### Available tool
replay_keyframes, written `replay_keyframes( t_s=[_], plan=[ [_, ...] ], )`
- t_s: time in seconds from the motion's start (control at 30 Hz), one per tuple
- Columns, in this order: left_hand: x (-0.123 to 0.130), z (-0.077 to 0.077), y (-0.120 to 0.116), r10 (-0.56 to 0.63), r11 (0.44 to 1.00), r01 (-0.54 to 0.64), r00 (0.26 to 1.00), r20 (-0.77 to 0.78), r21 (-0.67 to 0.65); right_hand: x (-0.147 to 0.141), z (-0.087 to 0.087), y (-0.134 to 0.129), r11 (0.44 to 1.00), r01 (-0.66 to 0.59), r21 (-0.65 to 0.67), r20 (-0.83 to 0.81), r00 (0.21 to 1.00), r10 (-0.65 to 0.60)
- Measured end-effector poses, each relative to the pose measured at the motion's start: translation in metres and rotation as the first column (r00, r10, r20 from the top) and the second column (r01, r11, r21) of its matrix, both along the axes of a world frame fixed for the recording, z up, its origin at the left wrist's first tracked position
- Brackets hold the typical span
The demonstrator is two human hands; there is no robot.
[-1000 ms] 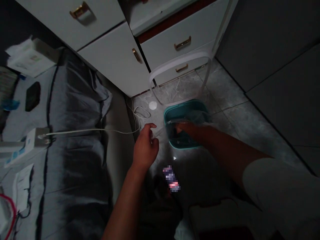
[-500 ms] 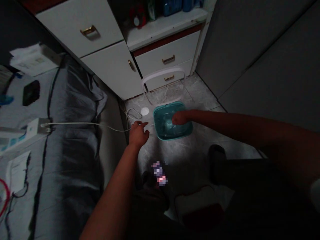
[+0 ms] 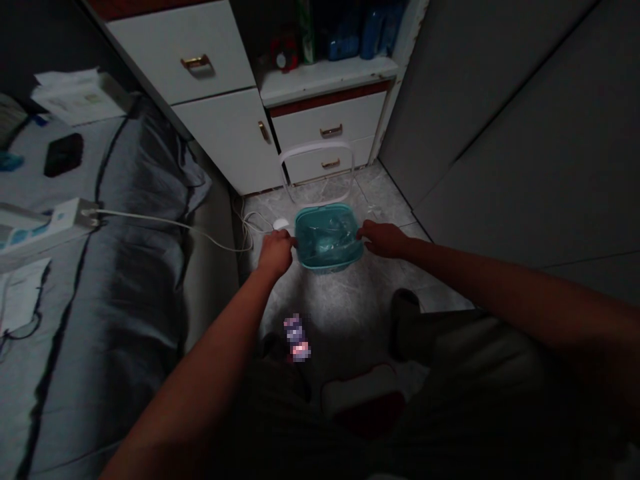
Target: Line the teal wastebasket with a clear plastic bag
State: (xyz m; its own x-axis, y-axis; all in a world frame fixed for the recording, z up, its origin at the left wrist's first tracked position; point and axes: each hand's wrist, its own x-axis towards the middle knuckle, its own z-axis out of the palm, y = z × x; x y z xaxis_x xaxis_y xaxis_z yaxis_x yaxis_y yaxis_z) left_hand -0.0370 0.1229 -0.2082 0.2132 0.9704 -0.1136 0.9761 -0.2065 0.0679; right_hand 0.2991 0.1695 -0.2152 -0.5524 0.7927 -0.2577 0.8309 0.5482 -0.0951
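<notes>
The left hand (image 3: 277, 252) is meeting the left rim of a teal bin (image 3: 329, 268) with its fingertips, while the right hand (image 3: 384, 237) is curling its fingers at the right rim; whether either is pinching the rim or the plastic, I cannot tell. The bin is standing on the tiled floor (image 3: 345, 300) between the two hands, and a clear plastic bag (image 3: 330, 241) is lying loosely inside it. Just beyond the grip, a white hoop (image 3: 317, 145) is rising at the bin's far side. A white round object (image 3: 281, 224) is lying just past the left hand, near a pale cable (image 3: 165, 219) that is running left to a power strip (image 3: 57, 227) on a grey cloth (image 3: 145, 267). Farther beyond both hands, a white cabinet (image 3: 225, 133) is standing with brass-coloured handles.
</notes>
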Motion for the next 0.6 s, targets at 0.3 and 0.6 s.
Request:
replay_keyframes(
  t_s=[0.3, 0.6],
  plan=[
    [0.003, -0.018, -0.003, -0.159, 0.968, 0.149, 0.987, -0.035, -0.199, -0.012, -0.027, 0.007, 0.992, -0.110, -0.062, 0.036, 0.993, 0.113],
    [0.001, -0.027, -0.003, -0.171, 0.964, 0.171, 0.985, 0.019, -0.204, -0.001, -0.016, 0.006, 0.996, -0.037, -0.076, 0.089, 0.995, 0.044]
  ],
)
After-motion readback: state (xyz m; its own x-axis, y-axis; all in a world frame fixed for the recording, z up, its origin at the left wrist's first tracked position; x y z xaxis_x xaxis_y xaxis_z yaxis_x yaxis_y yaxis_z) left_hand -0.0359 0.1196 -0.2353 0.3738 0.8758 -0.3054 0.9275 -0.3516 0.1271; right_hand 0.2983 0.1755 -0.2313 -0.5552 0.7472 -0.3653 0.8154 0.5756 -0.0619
